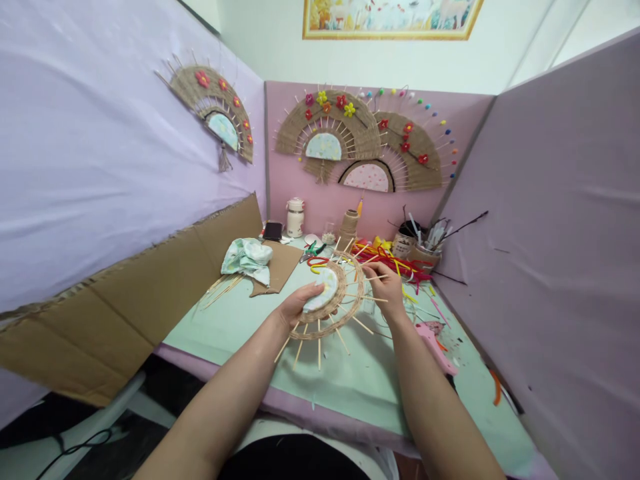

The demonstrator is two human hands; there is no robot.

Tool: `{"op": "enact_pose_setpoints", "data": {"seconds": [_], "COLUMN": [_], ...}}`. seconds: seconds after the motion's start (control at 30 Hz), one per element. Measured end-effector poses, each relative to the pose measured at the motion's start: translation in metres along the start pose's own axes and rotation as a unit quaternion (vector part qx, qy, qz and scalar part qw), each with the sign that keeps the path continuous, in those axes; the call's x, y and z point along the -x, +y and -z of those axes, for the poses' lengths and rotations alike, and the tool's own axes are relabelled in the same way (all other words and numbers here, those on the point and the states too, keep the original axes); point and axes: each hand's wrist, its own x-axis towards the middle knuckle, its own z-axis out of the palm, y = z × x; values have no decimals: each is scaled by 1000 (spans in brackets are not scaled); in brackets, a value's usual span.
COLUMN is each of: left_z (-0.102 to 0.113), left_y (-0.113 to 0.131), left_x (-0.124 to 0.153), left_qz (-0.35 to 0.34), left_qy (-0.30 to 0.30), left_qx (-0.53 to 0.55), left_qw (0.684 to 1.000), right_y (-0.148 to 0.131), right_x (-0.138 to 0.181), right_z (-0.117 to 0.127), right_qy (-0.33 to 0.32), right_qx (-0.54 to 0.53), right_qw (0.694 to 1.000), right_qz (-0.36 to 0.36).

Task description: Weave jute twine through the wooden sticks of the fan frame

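My left hand grips a half-woven fan piece by its pale fabric-covered centre, thumb on top. Thin wooden sticks radiate from that centre, and tan cord is woven round them in rings. I hold the piece just above the pale green table mat. My right hand is at the piece's right edge, fingers pinched together on the tan cord or a stick; which one I cannot make out.
A heap of red and yellow pipe cleaners lies behind my hands. A pink glue gun rests at the right. Folded fabric sits on cardboard at the left. Finished fans hang on the partition walls. Pots of tools stand at the back.
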Motion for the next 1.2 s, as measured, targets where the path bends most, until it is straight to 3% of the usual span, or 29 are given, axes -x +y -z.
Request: {"op": "enact_pose_setpoints", "data": {"seconds": [0.1, 0.3, 0.53, 0.73, 0.9, 1.07, 1.2], "left_z": [-2, -7, 0, 1, -4, -10, -7], "left_y": [-2, -4, -6, -8, -8, -10, -16], "left_x": [0, -1, -3, -2, 1, 2, -3], "left_qz": [13, 49, 61, 63, 68, 65, 67], "left_qy": [1, 1, 2, -44, -57, -25, -20], "left_qx": [-7, -10, -40, -54, -41, -48, -43], "left_qw": [1000, 999, 997, 996, 995, 996, 997], "right_y": [-2, -5, -3, 2, 4, 3, 4], "right_x": [-1, -2, -7, -10, -7, -2, 1], "right_z": [4, 12, 21, 22, 9, -1, -3], "right_qy": [60, 110, 104, 81, -35, -71, -96], "right_qx": [33, 49, 48, 9, -33, -102, -120], "right_qw": [996, 989, 989, 997, 996, 979, 973], "right_qz": [51, 90, 94, 13, -80, -160, -172]}}
